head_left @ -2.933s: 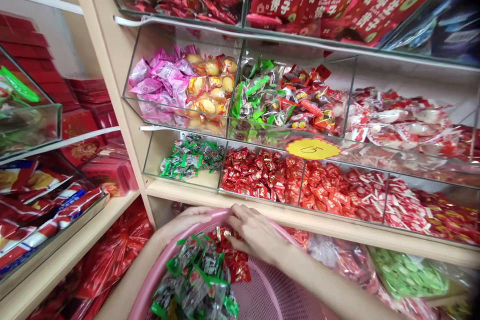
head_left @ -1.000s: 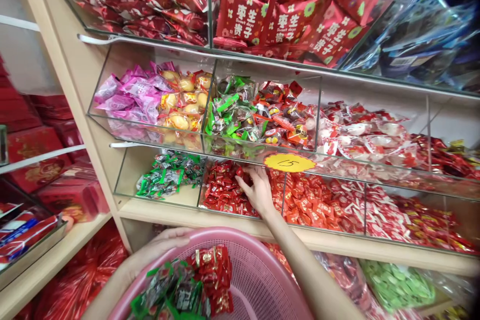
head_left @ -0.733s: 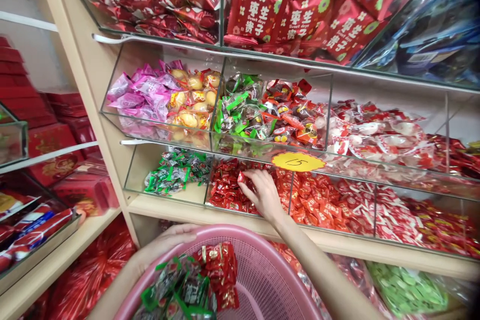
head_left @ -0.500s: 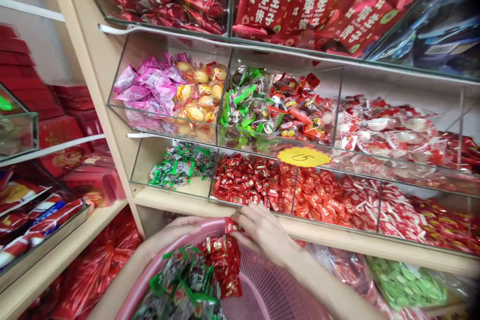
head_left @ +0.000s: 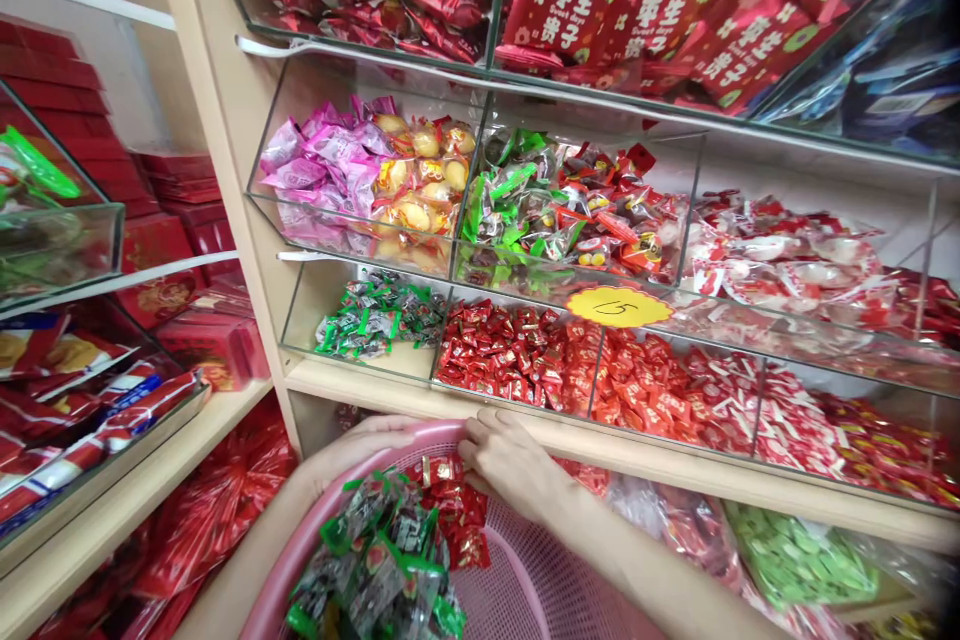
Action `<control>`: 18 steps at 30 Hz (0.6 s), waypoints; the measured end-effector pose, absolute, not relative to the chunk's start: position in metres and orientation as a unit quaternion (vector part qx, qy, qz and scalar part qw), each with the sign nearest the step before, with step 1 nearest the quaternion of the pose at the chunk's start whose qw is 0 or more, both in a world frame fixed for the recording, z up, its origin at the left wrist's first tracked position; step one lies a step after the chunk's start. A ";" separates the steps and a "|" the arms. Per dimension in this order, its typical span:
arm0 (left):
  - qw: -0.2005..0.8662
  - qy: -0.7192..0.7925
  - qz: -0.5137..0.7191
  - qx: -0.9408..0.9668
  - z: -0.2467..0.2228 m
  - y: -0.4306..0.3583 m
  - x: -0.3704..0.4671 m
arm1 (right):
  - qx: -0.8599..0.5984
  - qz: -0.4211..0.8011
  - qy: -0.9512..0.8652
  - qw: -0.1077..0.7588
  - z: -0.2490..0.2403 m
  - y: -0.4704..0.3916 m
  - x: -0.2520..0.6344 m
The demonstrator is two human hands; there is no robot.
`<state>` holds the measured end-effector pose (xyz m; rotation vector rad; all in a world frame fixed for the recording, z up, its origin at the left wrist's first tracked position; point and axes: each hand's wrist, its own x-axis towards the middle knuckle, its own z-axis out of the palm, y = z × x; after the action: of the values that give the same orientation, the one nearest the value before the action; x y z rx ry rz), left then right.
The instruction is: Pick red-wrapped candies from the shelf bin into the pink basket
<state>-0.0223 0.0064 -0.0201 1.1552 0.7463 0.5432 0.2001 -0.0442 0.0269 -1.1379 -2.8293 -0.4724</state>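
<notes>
Red foil-wrapped sweets [head_left: 461, 520] inside the round pink plastic mesh basket [head_left: 551, 580]; left hand [head_left: 360, 445] grasping its rim; right hand [head_left: 506, 460] curled above, contents hidden, grip indeterminable; step, presumably: depositing; next move calls for relaxed fingers.

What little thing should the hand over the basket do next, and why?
Perhaps the right hand should gently open: it's curled over the red candies in the pink basket, so anything hidden inside it would probably drop among them.
</notes>
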 end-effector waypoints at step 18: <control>0.739 0.323 0.261 0.530 -0.025 0.009 -0.022 | -0.405 -0.055 -0.910 0.063 0.022 -0.033 0.187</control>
<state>-0.0217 0.0085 -0.0252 1.1640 0.7080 0.5735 0.1868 -0.0326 0.0222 -1.2250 -2.7516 -0.1656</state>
